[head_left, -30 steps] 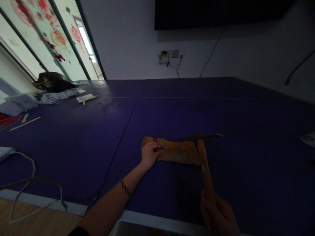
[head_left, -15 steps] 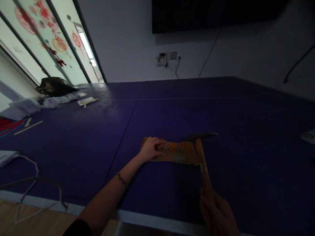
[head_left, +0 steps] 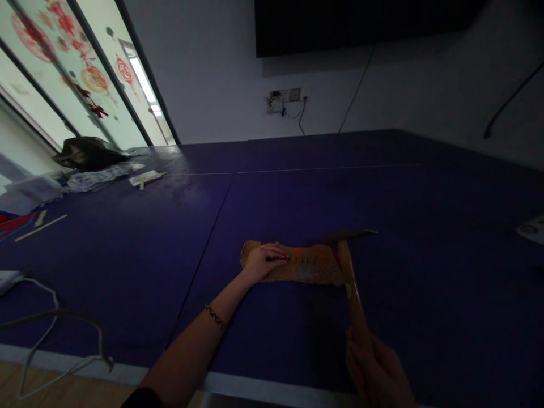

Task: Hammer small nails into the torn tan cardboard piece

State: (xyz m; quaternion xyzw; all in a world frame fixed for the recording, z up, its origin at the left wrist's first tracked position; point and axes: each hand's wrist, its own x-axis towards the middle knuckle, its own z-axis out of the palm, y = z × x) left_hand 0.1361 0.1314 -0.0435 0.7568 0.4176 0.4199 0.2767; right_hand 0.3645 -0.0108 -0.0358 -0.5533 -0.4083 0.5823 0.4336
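Observation:
A brown, rough-surfaced block (head_left: 312,272) with pitted sides lies lengthwise on the purple tabletop, with a row of small upright studs along its top. My left hand (head_left: 264,262) rests over its left part, thumb and fingers pinched at the row's left end. A small dark thing shows between those fingertips, too small to name. My right hand (head_left: 378,368) is wrapped round the wooden handle of a hammer (head_left: 355,300). The hammer's dark head, with a long pointed end, is just past the block's far right corner; its handle runs alongside the block's right end.
The purple tabletop (head_left: 170,243) has seams across it. A white cable (head_left: 53,317) loops at the left front edge. Far left are a black bag (head_left: 87,153), plastic packaging (head_left: 100,177) and pale strips (head_left: 40,228). Wall sockets (head_left: 289,96) sit under a dark screen (head_left: 361,25).
My left fingers have gone from lying spread over the block to pinching at the stud row. The right hand and hammer stay nearly still. The view has shifted slightly.

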